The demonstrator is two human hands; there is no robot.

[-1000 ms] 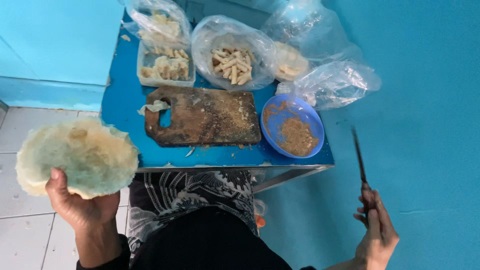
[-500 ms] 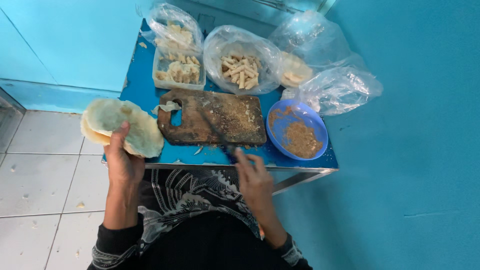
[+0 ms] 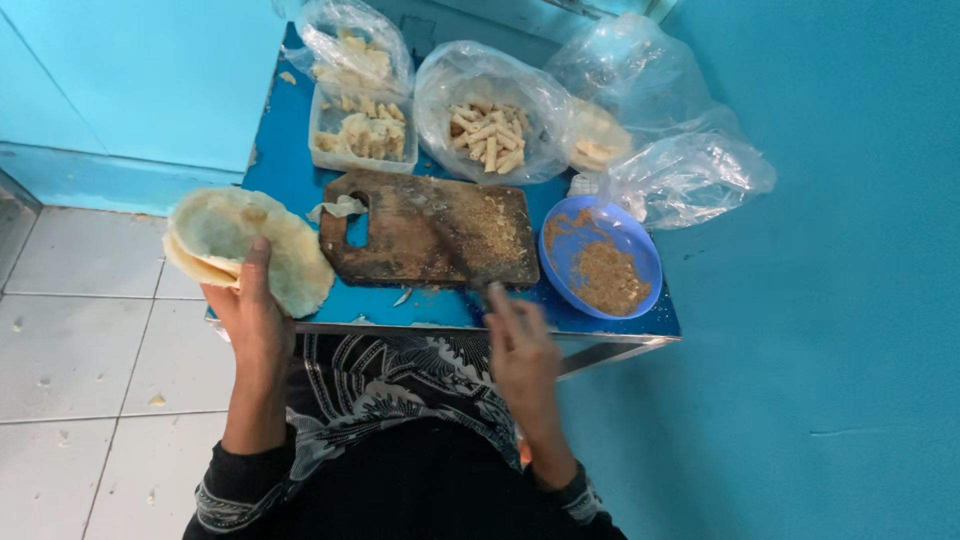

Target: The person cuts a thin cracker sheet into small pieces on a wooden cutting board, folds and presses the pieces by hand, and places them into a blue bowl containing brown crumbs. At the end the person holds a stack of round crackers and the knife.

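My left hand [image 3: 255,320] holds a stack of thin, pale round wrappers [image 3: 225,235] up over the left front corner of the blue table [image 3: 285,170], thumb pressed on top. My right hand [image 3: 520,355] is at the table's near edge, fingers closed around the handle of a dark knife [image 3: 455,250]. The blade lies across a worn wooden cutting board [image 3: 400,235] dusted with brown crumbs. A torn scrap of wrapper [image 3: 338,208] lies by the board's handle hole.
A blue bowl [image 3: 645,255] of brown crumbly filling stands right of the board. Behind are a clear tub [image 3: 365,135] of pale pieces, a bag of rolled sticks [image 3: 490,130] and crumpled plastic bags [image 3: 690,175]. A blue wall is on the right, with tiled floor on the left.
My right hand has come in from the far right and laid the knife on the board. My left hand has brought the wrappers in toward the table's left corner.
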